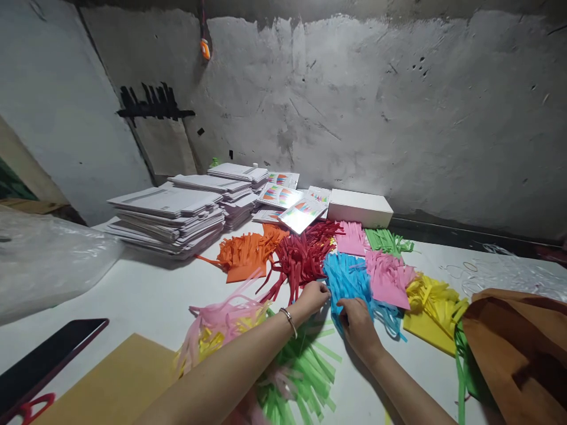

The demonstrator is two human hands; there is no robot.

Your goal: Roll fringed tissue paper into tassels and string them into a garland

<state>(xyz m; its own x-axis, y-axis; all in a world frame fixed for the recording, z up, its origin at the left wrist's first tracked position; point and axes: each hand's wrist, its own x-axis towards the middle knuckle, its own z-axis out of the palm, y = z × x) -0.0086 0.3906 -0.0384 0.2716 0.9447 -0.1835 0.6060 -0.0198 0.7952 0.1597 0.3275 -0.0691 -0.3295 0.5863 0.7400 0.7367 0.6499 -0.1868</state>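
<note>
A bundle of blue paper fringe (348, 274) lies on the table in front of me, its loose strips hanging towards me. My left hand (315, 296), with a bracelet at the wrist, is closed in a pinch at the left edge of the blue strips. From the right, my right hand (358, 323) has its fingers curled and pinched on the lower blue strips. Its fingertips are partly hidden. Dark red fringe (301, 254) lies just beyond my left hand, and pink fringe (390, 274) adjoins the blue bundle. Under my left forearm are green strips (310, 360) with pink and yellow ones.
Orange fringe (243, 254) and yellow fringe (432, 304) flank the row. Behind stand stacked white packets (172, 206), printed cards (303, 212) and a white box (361, 208). A phone (48, 354), red-handled scissors (38, 407), tan paper (115, 383) and a brown bag (518, 342) lie nearer.
</note>
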